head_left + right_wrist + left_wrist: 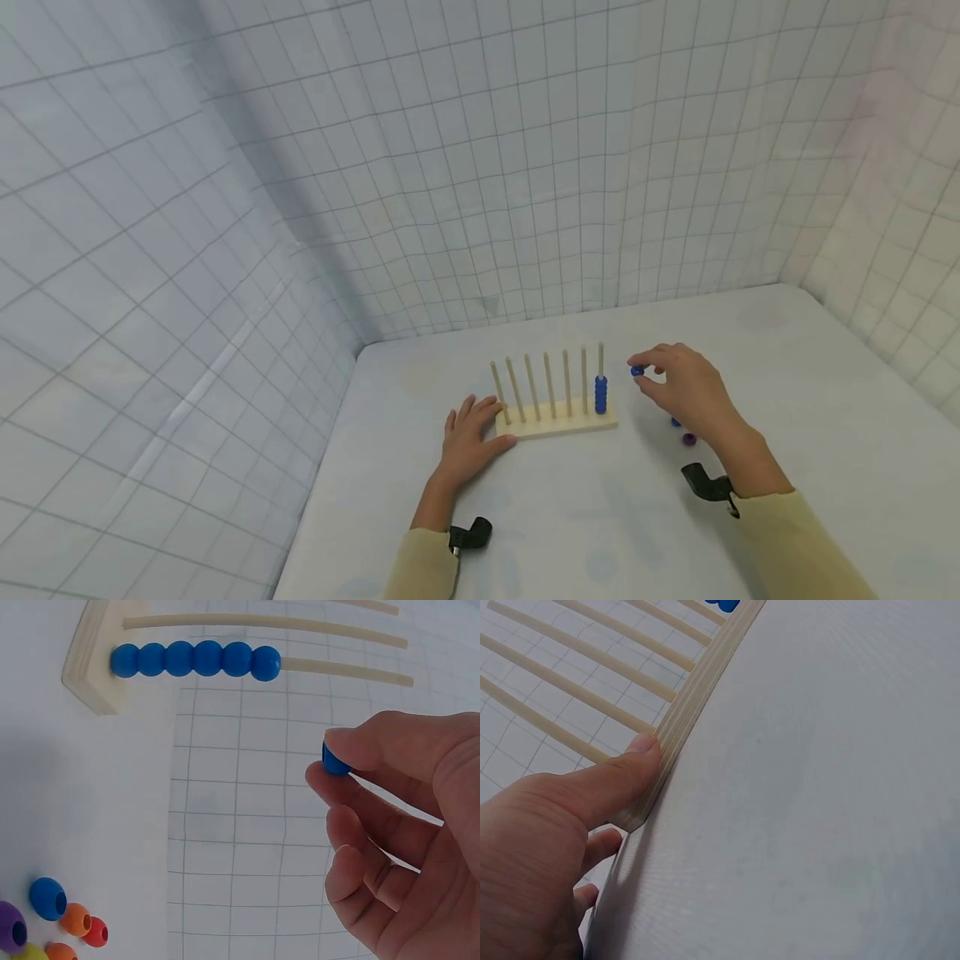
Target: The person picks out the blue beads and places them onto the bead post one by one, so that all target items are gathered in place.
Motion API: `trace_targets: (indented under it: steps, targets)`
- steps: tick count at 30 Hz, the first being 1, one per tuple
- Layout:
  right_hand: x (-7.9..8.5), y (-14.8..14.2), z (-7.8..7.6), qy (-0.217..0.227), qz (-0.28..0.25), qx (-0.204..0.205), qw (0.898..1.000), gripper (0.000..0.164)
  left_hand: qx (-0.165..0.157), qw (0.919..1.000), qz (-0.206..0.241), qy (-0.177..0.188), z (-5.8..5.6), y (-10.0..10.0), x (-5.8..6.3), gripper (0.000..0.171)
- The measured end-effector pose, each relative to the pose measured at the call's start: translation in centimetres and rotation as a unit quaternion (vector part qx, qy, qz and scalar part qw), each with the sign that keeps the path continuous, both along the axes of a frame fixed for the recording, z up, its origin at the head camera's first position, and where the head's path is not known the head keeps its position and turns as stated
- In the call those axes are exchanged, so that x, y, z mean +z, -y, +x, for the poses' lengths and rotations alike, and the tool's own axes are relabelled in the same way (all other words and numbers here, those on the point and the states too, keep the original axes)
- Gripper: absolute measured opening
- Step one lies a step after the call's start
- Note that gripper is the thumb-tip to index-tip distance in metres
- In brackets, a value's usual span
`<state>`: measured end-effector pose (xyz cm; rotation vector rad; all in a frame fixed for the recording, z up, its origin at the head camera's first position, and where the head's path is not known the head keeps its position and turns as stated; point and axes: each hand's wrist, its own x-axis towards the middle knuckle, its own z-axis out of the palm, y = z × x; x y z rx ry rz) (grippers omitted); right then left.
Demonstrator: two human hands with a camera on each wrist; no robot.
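Observation:
A wooden peg rack (558, 427) with a row of upright pegs stands on the table. My left hand (467, 446) holds its left end, with the thumb (634, 761) on the front edge of the base and the fingers round the end and back. On the rightmost peg sits a stack of blue beads (208, 658), with bare peg above it; the other pegs carry none. Just right of that peg, my right hand (686, 387) pinches a blue bead (337, 759) between thumb and index finger, apart from the peg.
Loose beads lie on the table beneath my right forearm, among them a blue bead (48, 898), a purple bead (10, 928) and an orange bead (75, 919). Grid-patterned cloth (525, 167) hangs behind the table and at both sides.

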<state>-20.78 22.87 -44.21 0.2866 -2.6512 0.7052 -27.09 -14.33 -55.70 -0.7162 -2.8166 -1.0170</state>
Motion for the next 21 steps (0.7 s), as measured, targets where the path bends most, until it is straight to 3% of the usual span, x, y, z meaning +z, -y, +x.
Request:
trace_targets:
  steps: [21]
  targets:
    - [2.8,1.7,-0.8,-0.056,-0.013,0.006,0.998,0.025,-0.004,0.9999,0.007,-0.012,0.3,0.1,0.2,0.065]
